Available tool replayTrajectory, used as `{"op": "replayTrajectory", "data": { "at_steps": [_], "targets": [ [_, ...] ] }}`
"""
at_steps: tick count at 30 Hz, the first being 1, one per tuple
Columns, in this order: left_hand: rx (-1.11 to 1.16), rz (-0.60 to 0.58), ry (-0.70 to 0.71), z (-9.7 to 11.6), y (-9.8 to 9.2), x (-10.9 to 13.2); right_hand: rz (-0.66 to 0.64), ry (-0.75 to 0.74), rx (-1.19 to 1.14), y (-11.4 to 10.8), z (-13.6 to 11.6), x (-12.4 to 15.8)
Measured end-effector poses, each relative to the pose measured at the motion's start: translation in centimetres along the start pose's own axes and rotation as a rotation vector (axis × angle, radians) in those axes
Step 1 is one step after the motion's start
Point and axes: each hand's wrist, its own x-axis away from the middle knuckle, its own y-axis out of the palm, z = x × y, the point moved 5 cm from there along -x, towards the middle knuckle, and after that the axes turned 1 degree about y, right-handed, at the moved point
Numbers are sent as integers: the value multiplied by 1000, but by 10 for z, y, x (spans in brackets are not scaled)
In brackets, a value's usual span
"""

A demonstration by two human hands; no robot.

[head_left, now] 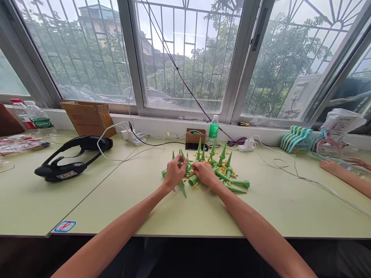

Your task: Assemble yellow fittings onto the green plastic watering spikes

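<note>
My left hand [175, 170] is closed around a green plastic spike [182, 154], whose pointed end shows above the fingers. Close beside it, my right hand [205, 172] has its fingers pinched together at the base of that spike; whatever is between them is hidden. Around both hands is a cluster of green cone-shaped spikes, some standing point up like one spike [223, 154], others lying on their sides like a capped spike [242, 183]. Small yellow T-shaped plastic pieces [222, 170] are scattered among them. One long spike [182, 189] lies under my left hand, pointing toward me.
Behind the spikes are a small cardboard box [196, 137], a dark phone [189, 146] and a green-labelled bottle [213, 128]. A black headset [72, 158] lies left, near a power strip [136, 139]. White cable [301, 177], hangers [297, 139] and another person's hands [333, 166] are right.
</note>
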Motion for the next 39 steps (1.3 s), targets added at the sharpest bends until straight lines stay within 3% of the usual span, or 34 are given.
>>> {"op": "replayTrajectory", "data": {
  "at_steps": [8,16,28,39],
  "targets": [
    [18,6,-11,-3,0,-1,42,-32,-37,1,-2,-1],
    [176,-65,-78,-12,5,-3,87,-35,-96,-2,-2,1],
    [345,-121,-145,-21,11,-3,400,-193,-356,-28,-11,16],
    [323,-141,-141,-16,14,-2,390,-283,-419,-27,-27,21]
  ]
}}
